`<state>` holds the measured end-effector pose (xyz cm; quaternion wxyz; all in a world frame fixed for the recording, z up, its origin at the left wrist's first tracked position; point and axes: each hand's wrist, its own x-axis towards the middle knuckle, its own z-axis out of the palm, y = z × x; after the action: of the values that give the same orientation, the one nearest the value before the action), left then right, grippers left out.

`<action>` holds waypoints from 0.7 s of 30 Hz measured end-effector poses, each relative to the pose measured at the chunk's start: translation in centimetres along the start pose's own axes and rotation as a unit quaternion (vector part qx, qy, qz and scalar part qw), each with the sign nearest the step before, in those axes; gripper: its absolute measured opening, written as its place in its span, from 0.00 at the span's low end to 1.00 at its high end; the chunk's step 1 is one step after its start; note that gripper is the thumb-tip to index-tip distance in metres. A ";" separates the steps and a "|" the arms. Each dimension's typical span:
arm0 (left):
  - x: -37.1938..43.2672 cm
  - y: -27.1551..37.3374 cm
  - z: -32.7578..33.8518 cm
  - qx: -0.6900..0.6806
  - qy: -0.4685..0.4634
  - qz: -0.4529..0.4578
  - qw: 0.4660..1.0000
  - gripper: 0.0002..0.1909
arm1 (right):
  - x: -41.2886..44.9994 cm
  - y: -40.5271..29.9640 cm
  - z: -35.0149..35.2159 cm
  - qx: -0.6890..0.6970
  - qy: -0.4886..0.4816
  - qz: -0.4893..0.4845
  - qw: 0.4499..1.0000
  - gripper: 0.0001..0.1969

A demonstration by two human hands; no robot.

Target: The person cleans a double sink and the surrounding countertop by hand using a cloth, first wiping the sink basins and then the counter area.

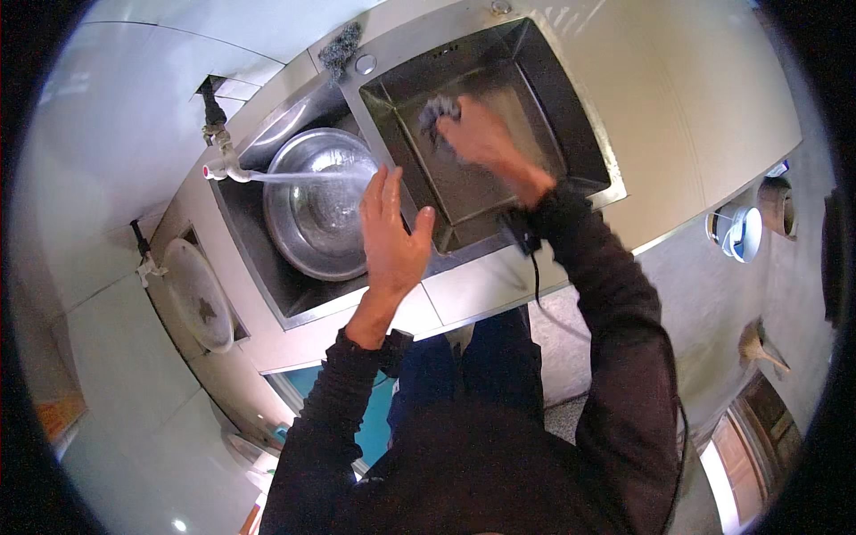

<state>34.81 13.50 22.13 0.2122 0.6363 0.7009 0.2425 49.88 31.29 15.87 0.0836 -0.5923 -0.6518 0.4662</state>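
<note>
My right hand (pixel 483 137) is inside the right sink bowl (pixel 461 190), shut on a grey scrubber (pixel 438 115), seemingly a wad of metal or mesh. Hand and scrubber are blurred. Over the divider between the two bowls, my left hand (pixel 396 237) is held flat with its thumb apart and nothing in it. Its fingers overlap the rim of a round metal basin (pixel 284 231) in the left bowl. Water (pixel 304 176) streams from a white tap (pixel 231 167) towards the basin, which appears to hold water.
A dark scouring pad (pixel 340 52) lies at the sink's back edge, near a round steel cap (pixel 366 64). A pale oval lid (pixel 199 294) covers an opening left of the sink. White buckets (pixel 743 234) and a brush or small broom (pixel 756 344) are on the floor at right.
</note>
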 end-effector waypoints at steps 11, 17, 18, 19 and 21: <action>-1.2 -3.0 5.0 0.051 -0.052 -0.012 0.997 0.30 | 13.5 6.4 14.9 -0.229 0.145 -0.308 0.912 0.18; -0.7 -2.5 5.2 0.049 -0.065 -0.006 0.997 0.27 | 15.0 9.5 14.6 -0.173 -0.017 -0.289 0.941 0.17; -0.7 -2.9 5.3 0.052 -0.058 -0.003 0.997 0.27 | 14.0 9.2 14.5 -0.169 -0.040 -0.227 0.958 0.17; -0.8 -3.3 5.4 0.056 -0.050 -0.004 0.997 0.26 | 12.2 8.5 13.9 -0.165 -0.057 -0.199 0.964 0.17; -1.1 -3.6 5.2 0.068 -0.047 -0.023 0.996 0.25 | 8.4 5.4 10.1 -0.198 -0.194 -0.219 0.935 0.18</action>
<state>35.28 12.52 15.80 0.2066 0.6439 0.7192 0.1596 44.59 32.53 2.79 -0.0632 -0.3373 -0.8484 0.4031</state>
